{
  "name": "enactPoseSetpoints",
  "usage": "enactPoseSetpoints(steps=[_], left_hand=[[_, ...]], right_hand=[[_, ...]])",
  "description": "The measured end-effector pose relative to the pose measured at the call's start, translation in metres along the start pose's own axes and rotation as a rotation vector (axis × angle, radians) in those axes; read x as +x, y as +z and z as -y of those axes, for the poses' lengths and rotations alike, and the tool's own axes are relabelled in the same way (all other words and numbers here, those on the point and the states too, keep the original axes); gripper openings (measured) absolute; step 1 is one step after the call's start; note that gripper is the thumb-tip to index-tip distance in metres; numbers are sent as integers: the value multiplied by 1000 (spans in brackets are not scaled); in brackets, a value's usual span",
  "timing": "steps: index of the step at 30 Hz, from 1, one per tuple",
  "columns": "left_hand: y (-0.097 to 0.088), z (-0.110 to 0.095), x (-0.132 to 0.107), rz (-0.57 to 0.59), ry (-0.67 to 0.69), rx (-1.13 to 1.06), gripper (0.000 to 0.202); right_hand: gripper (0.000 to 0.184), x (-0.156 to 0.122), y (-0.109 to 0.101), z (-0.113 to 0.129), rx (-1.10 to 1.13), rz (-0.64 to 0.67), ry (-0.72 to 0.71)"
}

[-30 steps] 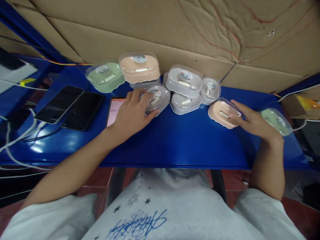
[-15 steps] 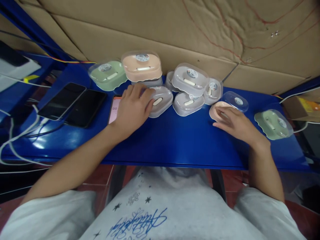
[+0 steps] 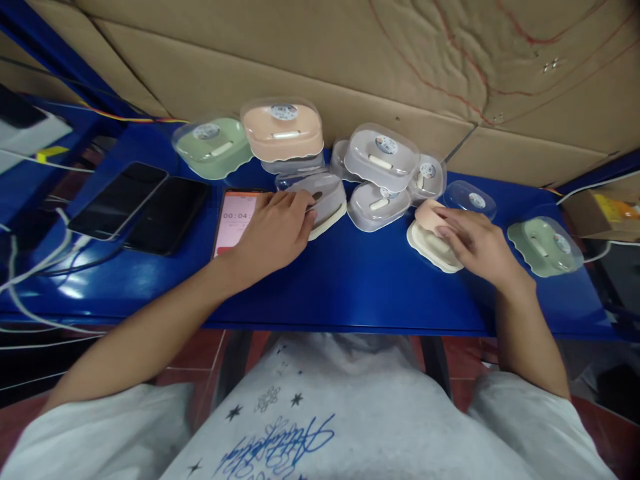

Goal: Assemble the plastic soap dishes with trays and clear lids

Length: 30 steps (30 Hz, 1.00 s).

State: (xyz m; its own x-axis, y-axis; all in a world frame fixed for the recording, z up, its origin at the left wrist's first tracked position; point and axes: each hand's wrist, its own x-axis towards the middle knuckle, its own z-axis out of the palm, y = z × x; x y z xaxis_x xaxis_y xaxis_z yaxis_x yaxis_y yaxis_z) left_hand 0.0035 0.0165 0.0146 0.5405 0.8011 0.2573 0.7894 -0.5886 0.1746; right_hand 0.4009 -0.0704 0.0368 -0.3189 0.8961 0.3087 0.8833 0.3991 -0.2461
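Note:
My left hand [image 3: 280,223] has its fingers and thumb closed at the near left side of a grey soap box [image 3: 330,197]. The box's clear lid [image 3: 295,179] appears raised behind it, and an off-white rim shows along its front. On the right, my right hand [image 3: 475,243] grips a small peach soap box [image 3: 427,215] between thumb and fingers. An off-white base [image 3: 433,250] shows below the peach part, tilted toward me. Just behind lies a clear lid [image 3: 470,199] with a round sticker. My fingers partly cover both boxes.
A peach box [image 3: 285,133] rests on a grey one, beside a green box [image 3: 215,148]. Several grey boxes [image 3: 383,157] are piled at the back middle. Another green box [image 3: 545,247] stands far right. Phones [image 3: 167,217] and a timer phone [image 3: 235,220] lie left, near white cables.
The right hand has tipped the peach box up, so its off-white base now shows. The left hand has shifted slightly toward me, and the grey box has turned, showing its pale rim.

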Motion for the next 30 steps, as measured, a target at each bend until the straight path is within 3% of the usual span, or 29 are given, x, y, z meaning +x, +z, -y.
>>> enactPoseSetpoints(steps=[4,7,11,15,19,23,26,30], left_hand=[[0,5,2,-64,-2,-112,32],[3,3,3,-109,46,-113,30],[4,1,3,-174,103,3,37],[3,1,3,-189,93,24,41],[4,-5,-1,-159,182,10,37],[9,-12,-5,-98,290,-43,32],[11,-13,-6,-89,339,-31,32],[11,-14,-4,-141,346,-61,42]], right_hand=[[45,15,-1,13,-32,8,-98],[57,48,-1,19,-98,21,-98],[78,106,7,9,-40,75,-97],[71,144,14,-8,80,78,-93],[70,145,9,-24,278,62,-2],[69,136,-2,-34,458,156,89],[71,134,-9,-32,532,205,124],[65,135,-11,-19,568,265,55]])
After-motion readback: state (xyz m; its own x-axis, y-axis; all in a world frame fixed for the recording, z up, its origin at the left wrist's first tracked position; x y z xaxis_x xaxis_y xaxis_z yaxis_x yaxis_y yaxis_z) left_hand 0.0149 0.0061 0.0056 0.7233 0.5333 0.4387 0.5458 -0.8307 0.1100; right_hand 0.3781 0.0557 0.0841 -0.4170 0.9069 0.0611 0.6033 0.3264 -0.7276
